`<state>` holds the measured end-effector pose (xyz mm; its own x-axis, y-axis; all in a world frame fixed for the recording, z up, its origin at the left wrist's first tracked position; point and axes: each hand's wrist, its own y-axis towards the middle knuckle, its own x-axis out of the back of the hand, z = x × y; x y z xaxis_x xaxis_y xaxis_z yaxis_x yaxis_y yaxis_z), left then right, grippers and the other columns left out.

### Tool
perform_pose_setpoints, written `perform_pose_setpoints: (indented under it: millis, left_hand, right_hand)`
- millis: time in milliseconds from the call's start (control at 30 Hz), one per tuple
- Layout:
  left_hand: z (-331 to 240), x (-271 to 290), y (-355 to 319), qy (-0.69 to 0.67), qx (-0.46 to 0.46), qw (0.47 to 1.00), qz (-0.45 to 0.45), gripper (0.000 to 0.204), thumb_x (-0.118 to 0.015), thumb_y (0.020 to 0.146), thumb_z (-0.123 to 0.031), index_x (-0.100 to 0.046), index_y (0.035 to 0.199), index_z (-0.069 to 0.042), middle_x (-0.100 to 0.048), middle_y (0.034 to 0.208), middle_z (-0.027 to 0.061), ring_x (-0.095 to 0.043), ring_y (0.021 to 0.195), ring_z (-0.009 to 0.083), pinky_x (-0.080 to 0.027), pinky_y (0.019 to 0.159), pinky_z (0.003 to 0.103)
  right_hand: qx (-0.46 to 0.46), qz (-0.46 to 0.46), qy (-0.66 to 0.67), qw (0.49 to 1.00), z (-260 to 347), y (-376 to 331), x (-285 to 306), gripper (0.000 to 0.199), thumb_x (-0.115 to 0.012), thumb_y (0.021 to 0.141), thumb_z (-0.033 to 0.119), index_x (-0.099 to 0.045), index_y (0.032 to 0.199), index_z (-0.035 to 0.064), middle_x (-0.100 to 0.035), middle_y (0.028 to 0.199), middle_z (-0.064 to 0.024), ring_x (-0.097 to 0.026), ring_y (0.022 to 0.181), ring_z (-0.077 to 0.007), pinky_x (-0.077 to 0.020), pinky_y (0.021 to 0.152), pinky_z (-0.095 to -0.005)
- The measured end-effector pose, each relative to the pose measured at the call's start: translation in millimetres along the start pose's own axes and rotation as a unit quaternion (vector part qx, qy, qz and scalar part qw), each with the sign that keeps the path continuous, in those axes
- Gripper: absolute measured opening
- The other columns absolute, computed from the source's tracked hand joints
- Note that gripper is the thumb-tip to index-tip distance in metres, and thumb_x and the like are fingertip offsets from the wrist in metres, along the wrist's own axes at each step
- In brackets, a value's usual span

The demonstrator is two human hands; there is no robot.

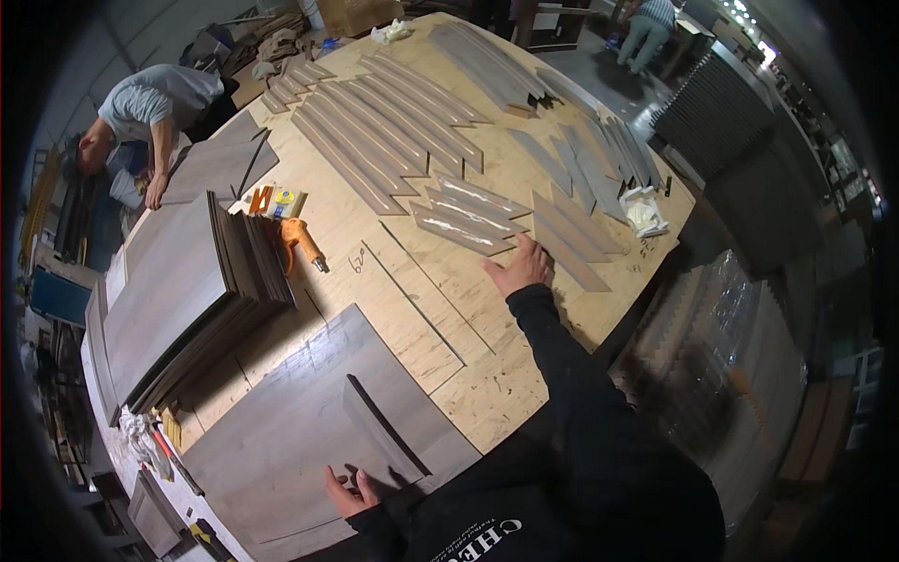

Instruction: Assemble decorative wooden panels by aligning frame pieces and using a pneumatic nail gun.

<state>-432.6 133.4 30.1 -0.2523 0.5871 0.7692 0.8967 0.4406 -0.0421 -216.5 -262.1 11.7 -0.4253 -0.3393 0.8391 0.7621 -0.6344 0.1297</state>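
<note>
My right hand reaches to the near end of a grey-brown mitred wood strip with a white glue bead along it. Its thumb and fingers are apart, and whether the fingertips touch the strip I cannot tell. My left hand is low over a large grey wood-grain panel, thumb and finger spread, holding nothing. On that panel, ahead of the left hand, lies a single dark-edged strip. Several more strips with glue lines lie in rows farther up the table.
A tall stack of grey panels stands at left, beside an orange glue gun. Loose strips and a crumpled white cloth are at right on the plywood table. A co-worker bends over another panel at far left.
</note>
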Motion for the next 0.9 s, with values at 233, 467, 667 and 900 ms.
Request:
perform_pose_setpoints:
  millis: [233,467,667,900]
  left_hand:
    - [-27,-1,16,-0.017,-0.069,0.997,-0.016,0.057,-0.063,0.078,-0.020,-0.039,0.126,-0.002,-0.049,0.094,0.0125,-0.048,0.064,0.0173,-0.041,0.052,0.028]
    - [-44,9,36,-0.019,-0.078,0.997,-0.004,0.055,-0.064,0.076,-0.017,-0.041,0.123,-0.002,-0.049,0.092,0.0133,-0.049,0.062,0.0194,-0.042,0.051,0.028]
    - [-22,5,35,0.038,-0.081,0.996,0.023,0.057,-0.065,0.075,-0.019,-0.040,0.122,0.000,-0.049,0.098,0.0164,-0.053,0.072,0.0254,-0.045,0.063,0.035]
    - [-9,-1,24,0.037,-0.067,0.997,0.006,0.059,-0.066,0.073,-0.020,-0.041,0.122,0.000,-0.050,0.097,0.0167,-0.054,0.076,0.0263,-0.045,0.065,0.034]
  right_hand:
    - [0.105,0.089,-0.040,0.990,32,-2,-3,0.063,-0.073,0.059,0.047,-0.050,0.104,0.0085,-0.051,0.104,-0.0146,-0.043,0.106,-0.0335,-0.0330,0.090,-0.0442]
    - [0.122,0.271,-0.094,0.950,26,-38,11,0.068,-0.071,0.057,0.050,-0.051,0.109,0.0122,-0.052,0.107,-0.0137,-0.051,0.102,-0.0300,-0.0372,0.087,-0.0458]
    - [0.171,0.201,0.027,0.964,79,-1,23,0.090,-0.071,0.059,0.053,-0.035,0.126,0.0051,-0.044,0.121,-0.0195,-0.046,0.110,-0.0350,-0.0347,0.094,-0.0454]
    - [0.152,0.178,0.000,0.972,171,81,-83,0.100,-0.075,0.057,0.047,-0.025,0.132,0.0054,-0.034,0.130,-0.0214,-0.037,0.119,-0.0344,-0.0344,0.096,-0.0435]
